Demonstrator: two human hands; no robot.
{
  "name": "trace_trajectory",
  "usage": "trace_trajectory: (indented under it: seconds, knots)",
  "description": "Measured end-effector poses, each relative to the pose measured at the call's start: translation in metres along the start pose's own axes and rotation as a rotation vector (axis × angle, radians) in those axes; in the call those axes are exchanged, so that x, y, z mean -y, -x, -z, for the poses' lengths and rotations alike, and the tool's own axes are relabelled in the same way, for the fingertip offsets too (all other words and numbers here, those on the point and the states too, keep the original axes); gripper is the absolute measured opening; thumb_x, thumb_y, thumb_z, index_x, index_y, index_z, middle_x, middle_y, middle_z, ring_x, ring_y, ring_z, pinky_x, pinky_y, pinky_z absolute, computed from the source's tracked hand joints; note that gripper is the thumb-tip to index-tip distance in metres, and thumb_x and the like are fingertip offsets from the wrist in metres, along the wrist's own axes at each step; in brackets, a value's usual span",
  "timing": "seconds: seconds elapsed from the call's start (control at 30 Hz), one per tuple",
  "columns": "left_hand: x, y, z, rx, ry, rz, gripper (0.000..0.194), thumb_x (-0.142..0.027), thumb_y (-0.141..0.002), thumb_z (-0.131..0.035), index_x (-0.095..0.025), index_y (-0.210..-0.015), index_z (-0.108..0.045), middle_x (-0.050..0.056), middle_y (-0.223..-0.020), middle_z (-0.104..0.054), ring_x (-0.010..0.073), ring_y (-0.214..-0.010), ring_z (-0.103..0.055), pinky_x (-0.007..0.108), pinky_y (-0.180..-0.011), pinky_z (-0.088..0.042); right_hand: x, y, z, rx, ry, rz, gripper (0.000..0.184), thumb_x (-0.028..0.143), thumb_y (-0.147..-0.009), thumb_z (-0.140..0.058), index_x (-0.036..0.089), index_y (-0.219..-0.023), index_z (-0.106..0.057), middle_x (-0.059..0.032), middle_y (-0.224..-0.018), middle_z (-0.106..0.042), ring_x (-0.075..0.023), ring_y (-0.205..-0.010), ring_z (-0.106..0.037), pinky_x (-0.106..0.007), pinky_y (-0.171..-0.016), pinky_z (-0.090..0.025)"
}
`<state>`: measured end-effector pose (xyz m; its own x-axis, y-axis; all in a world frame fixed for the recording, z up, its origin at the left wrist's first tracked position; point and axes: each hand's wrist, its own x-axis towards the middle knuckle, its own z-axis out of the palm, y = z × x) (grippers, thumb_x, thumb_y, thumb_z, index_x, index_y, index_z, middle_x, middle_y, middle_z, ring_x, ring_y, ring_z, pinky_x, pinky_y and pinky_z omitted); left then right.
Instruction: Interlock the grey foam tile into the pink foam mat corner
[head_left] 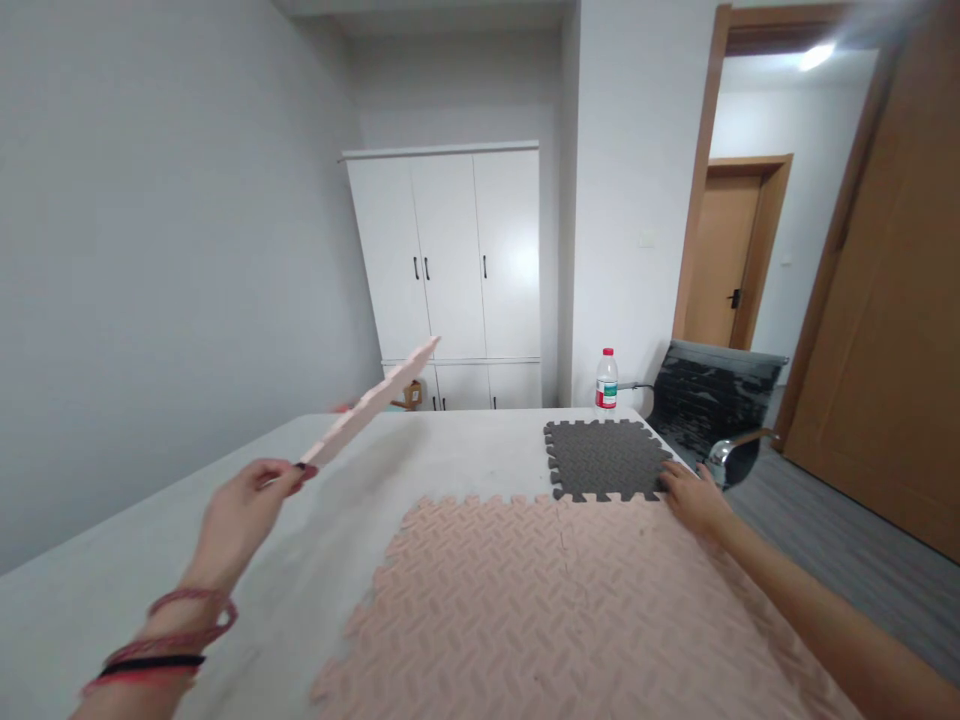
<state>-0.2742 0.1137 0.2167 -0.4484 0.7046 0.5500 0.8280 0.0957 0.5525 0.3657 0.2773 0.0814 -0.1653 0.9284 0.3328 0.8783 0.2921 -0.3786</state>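
Observation:
Raised over the left side of the table is a pink foam mat tile (367, 408), seen nearly edge-on and tilted up to the right. My left hand (251, 500) pinches its lower end between thumb and fingers. Joined pink foam tiles (510, 590) with toothed edges lie flat in front of me. Beyond them, a dark grey foam tile (604, 460) lies against their far right edge. My right hand (690, 495) rests at the near right corner of the grey tile, fingers spread and touching it; its underside is hidden.
A white table (480, 450) bears the tiles. At its far right end stands a bottle with a red cap (607, 380). A black chair (709, 400) is beside the right edge. Behind are a white cabinet (450, 250) and a wooden door (877, 300).

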Motion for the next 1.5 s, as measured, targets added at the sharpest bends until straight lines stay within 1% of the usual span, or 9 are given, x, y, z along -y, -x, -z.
trace_trajectory:
  seconds: [0.1,0.17,0.27,0.4,0.53,0.83,1.13,1.37,1.5]
  knots:
    - [-0.050,0.004,-0.053,0.107,0.176,-0.142,0.026,-0.048,-0.080,-0.047,-0.023,-0.086,-0.053,0.000,-0.087,-0.068,0.0174,-0.081,-0.062,0.026,-0.076,-0.046,0.048,-0.024,-0.012,0.032,-0.176,-0.029,0.036,0.036,-0.084,-0.045,0.016,-0.109,-0.063,-0.0161,-0.124,-0.060,-0.0285,-0.118,-0.053,-0.051,-0.106,-0.029]
    - [-0.070,0.008,-0.087,0.220,0.268,-0.248,0.027,-0.049,-0.081,-0.048,-0.023,-0.085,-0.050,0.000,-0.092,-0.067,0.0172,-0.089,-0.063,0.026,-0.082,-0.046,0.080,-0.044,-0.023,0.069,-0.323,-0.040,0.047,0.043,-0.093,-0.026,0.018,-0.116,-0.058,-0.0130,-0.109,-0.067,-0.0220,-0.097,-0.065,-0.042,-0.090,-0.047]
    - [-0.078,0.011,-0.128,0.387,0.344,-0.355,0.024,-0.047,-0.083,-0.048,-0.023,-0.082,-0.048,0.002,-0.101,-0.067,0.0179,-0.105,-0.060,0.027,-0.090,-0.045,0.116,-0.069,-0.037,0.112,-0.492,-0.039,0.058,0.051,-0.095,-0.013,0.019,-0.121,-0.053,-0.0105,-0.100,-0.069,-0.0178,-0.082,-0.067,-0.034,-0.073,-0.053]
    - [-0.058,0.011,-0.156,0.530,0.333,-0.389,0.022,-0.044,-0.085,-0.045,-0.023,-0.080,-0.047,0.005,-0.107,-0.067,0.0188,-0.110,-0.058,0.029,-0.093,-0.043,0.133,-0.083,-0.048,0.173,-0.571,-0.020,0.053,0.055,-0.092,-0.027,0.017,-0.111,-0.057,-0.0085,-0.097,-0.069,-0.0171,-0.081,-0.066,-0.029,-0.069,-0.051]
    - [-0.029,0.006,-0.169,0.609,0.238,-0.402,0.019,-0.041,-0.085,-0.043,-0.023,-0.079,-0.046,0.002,-0.102,-0.067,0.0177,-0.101,-0.060,0.029,-0.091,-0.042,0.136,-0.085,-0.064,0.184,-0.464,0.025,0.041,0.049,-0.085,-0.047,0.015,-0.100,-0.062,-0.0071,-0.082,-0.068,-0.0201,-0.078,-0.063,-0.033,-0.074,-0.048]
    - [0.002,-0.008,-0.197,0.623,-0.069,-0.368,0.016,-0.032,-0.086,-0.033,-0.023,-0.080,-0.044,0.001,-0.080,-0.059,0.0183,-0.077,-0.056,0.030,-0.073,-0.039,0.151,-0.077,-0.099,0.240,-0.233,0.220,0.036,0.041,-0.081,-0.056,0.016,-0.105,-0.064,-0.0134,-0.114,-0.062,-0.0239,-0.107,-0.055,-0.034,-0.094,-0.038]
    - [0.008,0.001,-0.201,0.621,-0.231,-0.466,0.023,-0.041,-0.092,-0.028,-0.023,-0.089,-0.043,0.004,-0.089,-0.059,0.0195,-0.081,-0.057,0.030,-0.073,-0.040,0.144,-0.065,-0.096,0.207,-0.208,0.287,0.048,0.048,-0.085,-0.051,0.015,-0.117,-0.062,-0.0176,-0.138,-0.044,-0.0257,-0.124,-0.045,-0.035,-0.104,-0.034]
    - [0.003,0.004,-0.202,0.629,-0.341,-0.518,0.029,-0.039,-0.094,-0.025,-0.020,-0.098,-0.048,0.010,-0.099,-0.061,0.0220,-0.091,-0.059,0.034,-0.083,-0.043,0.139,-0.068,-0.097,0.224,-0.239,0.274,0.052,0.047,-0.082,-0.056,0.012,-0.121,-0.057,-0.0173,-0.137,-0.047,-0.0247,-0.127,-0.044,-0.035,-0.106,-0.033]
    - [-0.003,0.009,-0.198,0.655,-0.391,-0.543,0.030,-0.032,-0.095,-0.027,-0.018,-0.104,-0.052,0.011,-0.108,-0.061,0.0199,-0.101,-0.058,0.033,-0.089,-0.043,0.141,-0.064,-0.092,0.216,-0.252,0.288,0.043,0.044,-0.083,-0.055,0.016,-0.116,-0.056,-0.0126,-0.126,-0.056,-0.0214,-0.113,-0.054,-0.032,-0.098,-0.039]
